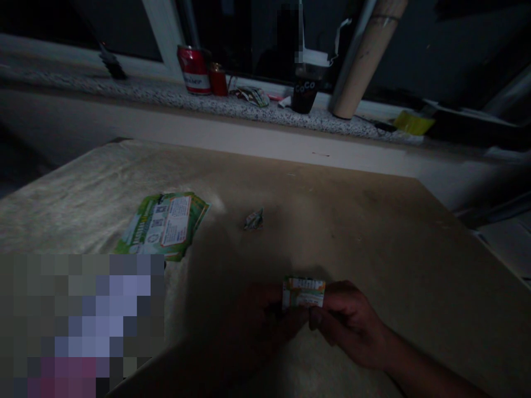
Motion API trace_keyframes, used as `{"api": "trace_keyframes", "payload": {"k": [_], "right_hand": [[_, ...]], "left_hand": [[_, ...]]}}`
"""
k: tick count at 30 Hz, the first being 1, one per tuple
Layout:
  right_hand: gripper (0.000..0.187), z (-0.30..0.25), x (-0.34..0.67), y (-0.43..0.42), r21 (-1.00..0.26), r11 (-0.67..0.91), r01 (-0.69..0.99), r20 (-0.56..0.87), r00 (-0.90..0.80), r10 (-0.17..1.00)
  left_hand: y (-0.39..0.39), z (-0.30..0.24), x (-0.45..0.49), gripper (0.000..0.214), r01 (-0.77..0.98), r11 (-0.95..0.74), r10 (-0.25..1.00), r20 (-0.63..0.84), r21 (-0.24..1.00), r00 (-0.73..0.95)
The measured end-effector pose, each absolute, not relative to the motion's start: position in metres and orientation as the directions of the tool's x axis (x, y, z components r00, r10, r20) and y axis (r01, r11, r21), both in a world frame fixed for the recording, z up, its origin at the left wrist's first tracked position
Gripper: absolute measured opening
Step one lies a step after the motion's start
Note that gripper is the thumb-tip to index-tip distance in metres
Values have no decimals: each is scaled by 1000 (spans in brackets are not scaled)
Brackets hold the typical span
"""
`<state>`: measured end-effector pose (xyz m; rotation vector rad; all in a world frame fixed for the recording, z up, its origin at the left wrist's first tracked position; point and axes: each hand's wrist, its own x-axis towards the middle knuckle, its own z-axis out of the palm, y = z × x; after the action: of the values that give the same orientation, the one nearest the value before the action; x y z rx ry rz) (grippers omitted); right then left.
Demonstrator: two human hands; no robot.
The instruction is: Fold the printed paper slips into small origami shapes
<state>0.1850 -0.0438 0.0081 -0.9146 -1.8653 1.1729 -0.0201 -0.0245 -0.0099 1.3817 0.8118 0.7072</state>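
Left hand (265,323) and right hand (352,323) held close together, a folded printed paper (305,292) pinched by both above the table (398,249), a small crumpled scrap (254,220) and stacked green leaflets (166,228) spread farther off.

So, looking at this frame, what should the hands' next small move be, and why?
Probably pressing the thumbs along the lower edge of the small rectangular green, white and orange printed paper to flatten it: the bare left hand and bare right hand pinch it from either side, thumb tips close together there. Whether that edge is already creased is too dark to tell.
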Motion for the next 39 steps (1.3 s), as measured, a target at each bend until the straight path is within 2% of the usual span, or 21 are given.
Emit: {"api": "trace_keyframes", "payload": {"k": [6,10,19,26,30,39], "right_hand": [[27,4,184,-42,-954,282,105,195,-499,845],[31,3,184,-43,-947,285,148,186,-468,864],[35,0,187,-43,-946,252,203,163,-373,914],[41,1,188,-43,-950,236,204,157,-340,927],[39,3,188,-43,-942,250,225,163,-344,925],[37,2,187,-42,-928,297,224,212,-340,916]], "left_hand": [[-24,-10,-19,28,71,80,838,-106,994,535],[-22,-10,-18,30,52,133,851,-141,990,506],[-16,3,-21,30,158,219,876,-266,963,403],[-16,-2,-21,29,124,184,888,-219,975,404],[-17,-1,-22,26,70,143,895,-159,987,416],[-19,-7,-22,25,8,150,895,-140,989,423]]}}
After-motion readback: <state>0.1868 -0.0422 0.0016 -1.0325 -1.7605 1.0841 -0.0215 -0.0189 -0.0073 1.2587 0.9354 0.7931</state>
